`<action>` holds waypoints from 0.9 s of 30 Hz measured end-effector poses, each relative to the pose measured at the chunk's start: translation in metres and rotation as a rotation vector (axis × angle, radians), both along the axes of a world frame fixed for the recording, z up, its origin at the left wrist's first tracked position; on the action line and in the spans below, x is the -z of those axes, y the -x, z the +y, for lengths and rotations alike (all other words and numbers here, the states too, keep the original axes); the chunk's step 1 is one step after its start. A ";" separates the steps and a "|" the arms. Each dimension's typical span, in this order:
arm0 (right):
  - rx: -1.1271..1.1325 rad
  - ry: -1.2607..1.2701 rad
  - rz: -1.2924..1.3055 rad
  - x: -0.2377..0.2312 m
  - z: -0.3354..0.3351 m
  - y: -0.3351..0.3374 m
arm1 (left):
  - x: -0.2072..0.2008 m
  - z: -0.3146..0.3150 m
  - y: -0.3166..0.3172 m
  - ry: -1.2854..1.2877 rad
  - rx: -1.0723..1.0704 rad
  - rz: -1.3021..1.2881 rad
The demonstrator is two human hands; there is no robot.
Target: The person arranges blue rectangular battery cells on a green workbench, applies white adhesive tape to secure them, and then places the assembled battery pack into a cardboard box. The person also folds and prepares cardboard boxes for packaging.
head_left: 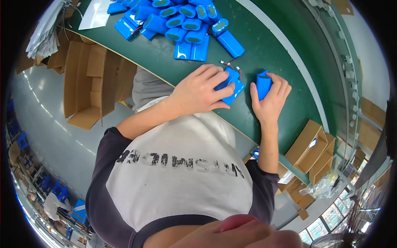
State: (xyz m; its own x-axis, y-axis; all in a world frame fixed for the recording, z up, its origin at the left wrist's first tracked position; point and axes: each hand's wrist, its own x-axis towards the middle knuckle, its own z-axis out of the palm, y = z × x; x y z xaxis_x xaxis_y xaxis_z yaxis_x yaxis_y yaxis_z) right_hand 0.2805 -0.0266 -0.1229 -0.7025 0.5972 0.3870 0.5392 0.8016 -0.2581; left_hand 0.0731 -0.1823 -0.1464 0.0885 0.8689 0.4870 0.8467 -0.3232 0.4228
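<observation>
My left hand is closed over a blue shrink-wrapped battery pack at the table's near edge. Part of the pack is covered by the fingers, and I cannot tell whether a second one lies under them. Thin leads with small white connectors stick out beyond its far end. To the right, my right hand has its thumb and fingers around another blue battery pack, with the pack's end facing up. A gap of green tabletop separates the two packs.
Many more battery packs are heaped at the far side of the green table. One loose pack lies nearer. Open cardboard boxes stand at the right end; a large open carton stands left of the table.
</observation>
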 end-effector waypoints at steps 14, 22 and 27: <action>-0.556 -0.186 -0.003 -0.023 0.020 0.013 | -0.005 0.003 0.014 0.004 -0.023 -0.178; -0.589 -0.117 0.020 0.003 -0.012 0.015 | -0.007 -0.006 0.022 0.011 -0.125 -0.441; -0.596 -0.110 0.182 0.002 -0.011 0.021 | -0.011 0.010 0.008 0.095 -0.130 -0.304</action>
